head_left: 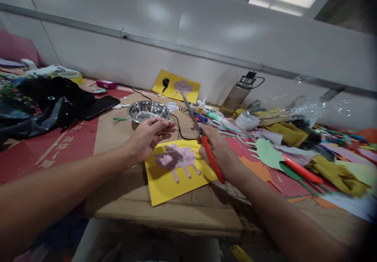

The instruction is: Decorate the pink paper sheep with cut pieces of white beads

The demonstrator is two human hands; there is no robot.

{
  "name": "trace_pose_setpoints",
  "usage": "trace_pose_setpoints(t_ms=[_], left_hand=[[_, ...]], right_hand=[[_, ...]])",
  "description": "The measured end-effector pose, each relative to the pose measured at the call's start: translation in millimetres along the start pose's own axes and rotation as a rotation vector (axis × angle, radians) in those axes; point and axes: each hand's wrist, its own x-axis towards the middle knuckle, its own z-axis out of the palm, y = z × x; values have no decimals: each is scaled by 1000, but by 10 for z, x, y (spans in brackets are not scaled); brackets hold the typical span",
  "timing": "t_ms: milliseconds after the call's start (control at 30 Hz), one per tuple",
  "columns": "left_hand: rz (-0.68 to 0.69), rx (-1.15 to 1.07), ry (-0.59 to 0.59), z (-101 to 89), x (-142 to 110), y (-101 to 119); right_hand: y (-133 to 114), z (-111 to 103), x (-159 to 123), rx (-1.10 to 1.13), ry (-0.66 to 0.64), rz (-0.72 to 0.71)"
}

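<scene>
Over the table, my left hand is closed in a pinch, its fingertips pressed together; whatever they hold is too small to make out. My right hand grips a pair of scissors with red handles, blades pointing up and away from me. Beneath both hands lies a yellow card bearing a pink cut-out shape with leg-like strips, dotted with small shiny beads. Just beyond my left hand stands a round steel bowl with small pale bits inside.
A second yellow card with black and pink shapes leans on the wall. A grey bottle stands behind my right hand. Coloured scraps, a green cut-out and a red-handled tool crowd the right. A black bag lies left.
</scene>
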Motion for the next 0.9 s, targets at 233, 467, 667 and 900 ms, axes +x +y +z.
trace_pose_setpoints(t_ms=[233,467,667,900], left_hand=[[20,-49,-21,48,-13,-22],[0,-44,-42,64,-25,-71],[18,-63,-42,67,-25,-95],[7,-49,-17,73,-22,-93]], right_hand=[[-39,73,-96,-18,-111,-101],[-147,70,-86,-50,-107,-71],[-177,81,-83,-61,-93,-80],[-187,77,-77,-76,-117,-66]])
